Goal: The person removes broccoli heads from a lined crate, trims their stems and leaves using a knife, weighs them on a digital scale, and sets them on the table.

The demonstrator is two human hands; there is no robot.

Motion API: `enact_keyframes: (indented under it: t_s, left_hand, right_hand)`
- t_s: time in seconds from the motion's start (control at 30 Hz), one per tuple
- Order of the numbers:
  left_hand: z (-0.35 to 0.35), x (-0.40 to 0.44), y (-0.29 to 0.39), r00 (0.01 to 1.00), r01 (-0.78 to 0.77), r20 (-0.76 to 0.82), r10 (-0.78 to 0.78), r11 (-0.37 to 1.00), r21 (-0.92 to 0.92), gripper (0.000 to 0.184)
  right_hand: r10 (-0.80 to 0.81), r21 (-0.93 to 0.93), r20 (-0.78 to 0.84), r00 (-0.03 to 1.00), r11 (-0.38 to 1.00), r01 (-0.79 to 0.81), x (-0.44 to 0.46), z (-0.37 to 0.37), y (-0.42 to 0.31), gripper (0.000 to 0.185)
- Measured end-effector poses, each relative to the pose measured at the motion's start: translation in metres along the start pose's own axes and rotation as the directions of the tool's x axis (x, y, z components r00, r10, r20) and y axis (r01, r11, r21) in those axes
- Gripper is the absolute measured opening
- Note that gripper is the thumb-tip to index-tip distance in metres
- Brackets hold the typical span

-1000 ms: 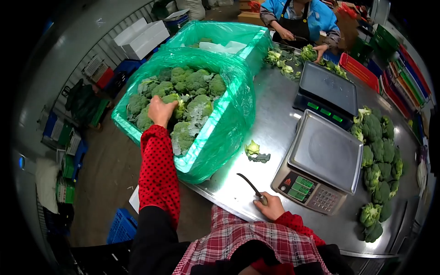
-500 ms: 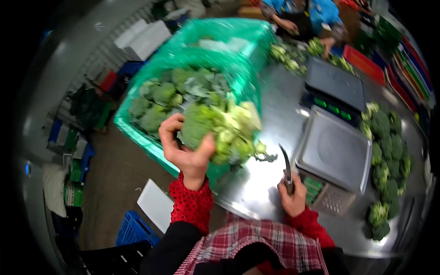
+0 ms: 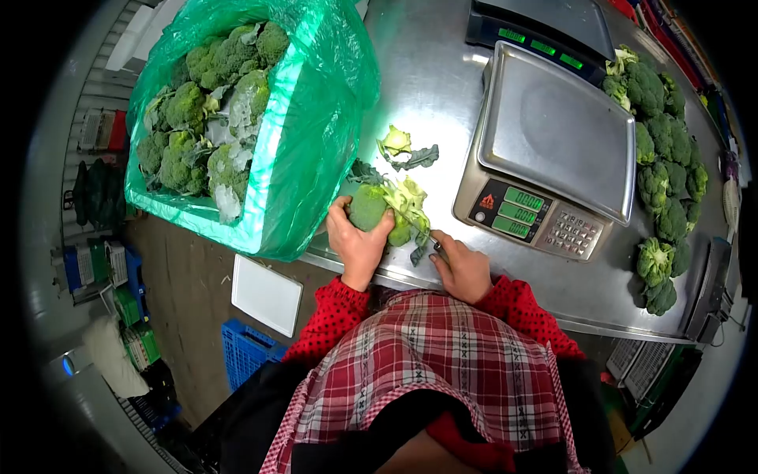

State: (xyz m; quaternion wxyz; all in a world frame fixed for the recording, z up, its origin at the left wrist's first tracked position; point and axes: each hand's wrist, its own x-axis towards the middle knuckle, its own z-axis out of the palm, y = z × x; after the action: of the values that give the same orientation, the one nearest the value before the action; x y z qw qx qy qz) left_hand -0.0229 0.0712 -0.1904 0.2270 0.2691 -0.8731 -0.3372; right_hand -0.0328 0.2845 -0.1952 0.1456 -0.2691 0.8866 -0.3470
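My left hand (image 3: pixel 357 246) is closed round a broccoli head (image 3: pixel 367 207) above the near edge of the metal table. Pale stems and leaves of that broccoli point to the right. In my right hand (image 3: pixel 464 271) is a knife (image 3: pixel 439 248), gripped by its handle against the stem side; most of the blade is hidden by stems and leaves. Just beyond lie a cut stem piece (image 3: pixel 396 141) and a loose dark leaf (image 3: pixel 422 158) on the tabletop. To the left stands a box lined with green plastic (image 3: pixel 320 134), holding several broccoli heads (image 3: pixel 187 107) with ice among them.
A weighing scale (image 3: pixel 553 134) with a steel pan stands right of my hands, a second scale (image 3: pixel 545 24) behind it. Several broccoli heads (image 3: pixel 669 170) line the table's right side. A white lid (image 3: pixel 267 295) and a blue crate (image 3: pixel 246 351) are at lower left.
My left hand has brought the broccoli from over the green-lined box to the table's near edge. My right hand has moved left with the knife to meet it. The view has tilted down.
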Motion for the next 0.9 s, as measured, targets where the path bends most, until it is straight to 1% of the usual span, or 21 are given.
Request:
enact_keyframes:
  t_s: [0.07, 0.1, 0.17, 0.2, 0.27, 0.3, 0.37, 0.4, 0.47, 0.5, 0.57, 0.6, 0.63, 0.67, 0.7, 0.73, 0.77, 0.8, 0.83, 0.87, 0.9]
  left_hand:
    - [0.001, -0.002, 0.003, 0.996, -0.059, -0.063, 0.057, 0.998, -0.025, 0.071]
    - [0.001, -0.005, 0.000, 0.997, -0.049, -0.057, 0.048, 0.999, -0.022, 0.071]
    - [0.002, -0.008, -0.004, 0.991, -0.130, -0.012, 0.133, 0.983, 0.127, 0.073]
    - [0.003, -0.008, -0.004, 0.992, -0.124, -0.006, 0.126, 0.984, 0.127, 0.073]
    - [0.005, -0.008, -0.002, 0.990, -0.139, 0.004, 0.139, 0.984, 0.110, 0.070]
    - [0.006, -0.009, -0.002, 0.991, -0.134, 0.014, 0.134, 0.985, 0.109, 0.070]
    - [0.012, -0.008, -0.003, 0.981, -0.185, -0.033, 0.191, 0.972, 0.142, 0.069]
    - [0.013, -0.008, -0.001, 0.981, -0.186, -0.027, 0.192, 0.973, 0.139, 0.069]
    - [0.015, -0.007, 0.002, 0.969, -0.239, -0.024, 0.245, 0.959, 0.151, 0.068]
    - [0.017, -0.005, 0.002, 0.968, -0.237, -0.044, 0.247, 0.957, 0.164, 0.069]
    - [0.019, -0.003, 0.001, 0.965, -0.250, -0.038, 0.260, 0.954, 0.167, 0.068]
    - [0.019, -0.002, 0.001, 0.961, -0.263, -0.038, 0.273, 0.949, 0.172, 0.067]
    - [0.016, -0.006, 0.002, 0.959, -0.271, -0.037, 0.280, 0.949, 0.165, 0.067]
    - [0.016, -0.003, 0.006, 0.953, -0.289, -0.042, 0.301, 0.940, 0.184, 0.065]
    - [0.035, 0.009, 0.013, 0.934, -0.330, -0.088, 0.346, 0.931, 0.154, 0.062]
    - [0.033, 0.001, 0.009, 0.943, -0.304, -0.091, 0.321, 0.939, 0.163, 0.058]
    - [0.034, -0.003, 0.012, 0.967, -0.235, -0.059, 0.248, 0.956, 0.175, 0.056]
    - [0.037, 0.002, 0.019, 0.960, -0.268, -0.028, 0.278, 0.945, 0.188, 0.051]
    - [0.041, 0.007, 0.017, 0.950, -0.305, -0.018, 0.313, 0.935, 0.179, 0.051]
    - [0.029, 0.005, 0.029, 0.959, -0.277, -0.021, 0.284, 0.947, 0.160, 0.051]
    - [0.030, 0.006, 0.024, 0.951, -0.298, -0.025, 0.307, 0.939, 0.171, 0.051]
  right_hand:
    - [-0.005, 0.003, -0.021, 1.000, 1.000, 0.005, 0.004, 0.002, -0.001, 0.045]
    - [0.001, 0.004, -0.011, 1.000, 1.000, -0.001, 0.005, 0.003, -0.002, 0.045]
    - [0.064, -0.063, 0.077, 0.995, 0.996, -0.059, 0.006, 0.001, -0.004, 0.040]
    - [0.070, -0.063, 0.084, 0.994, 0.996, -0.065, 0.008, -0.002, -0.005, 0.040]
    - [0.075, -0.140, 0.135, 0.988, 0.989, -0.055, 0.010, -0.008, -0.007, 0.033]
    - [0.085, -0.139, 0.141, 0.986, 0.988, -0.065, 0.010, -0.008, -0.007, 0.033]
    - [0.120, -0.186, 0.199, 0.973, 0.979, -0.083, 0.016, -0.008, -0.004, 0.029]
    - [0.127, -0.186, 0.198, 0.972, 0.978, -0.090, 0.019, -0.008, -0.003, 0.029]
    - [0.094, -0.217, 0.193, 0.977, 0.975, -0.051, 0.026, -0.008, 0.000, 0.021]
    - [0.103, -0.215, 0.190, 0.976, 0.975, -0.061, 0.030, -0.012, 0.000, 0.021]
    - [0.045, -0.184, 0.234, 0.971, 0.983, -0.001, 0.037, -0.023, -0.001, 0.023]
    - [0.049, -0.184, 0.233, 0.971, 0.983, -0.006, 0.038, -0.023, 0.000, 0.023]
    - [0.055, -0.175, 0.299, 0.953, 0.985, -0.002, 0.039, -0.025, 0.001, 0.024]
    - [0.065, -0.187, 0.326, 0.943, 0.982, -0.004, 0.050, -0.036, 0.007, 0.026]
    - [0.141, -0.249, 0.383, 0.913, 0.967, -0.045, 0.058, -0.044, 0.005, 0.030]
    - [0.144, -0.248, 0.392, 0.908, 0.968, -0.047, 0.054, -0.030, 0.011, 0.036]
    - [0.190, -0.186, 0.458, 0.869, 0.976, -0.115, 0.061, -0.024, 0.015, 0.037]
    - [0.174, -0.188, 0.497, 0.850, 0.978, -0.091, 0.073, -0.023, 0.022, 0.035]
    - [0.164, -0.155, 0.503, 0.849, 0.983, -0.099, 0.087, -0.014, 0.028, 0.034]
    - [0.140, -0.147, 0.559, 0.817, 0.987, -0.068, 0.094, -0.027, 0.016, 0.036]
    - [0.162, -0.230, 0.579, 0.799, 0.973, -0.031, 0.103, -0.013, 0.023, 0.039]
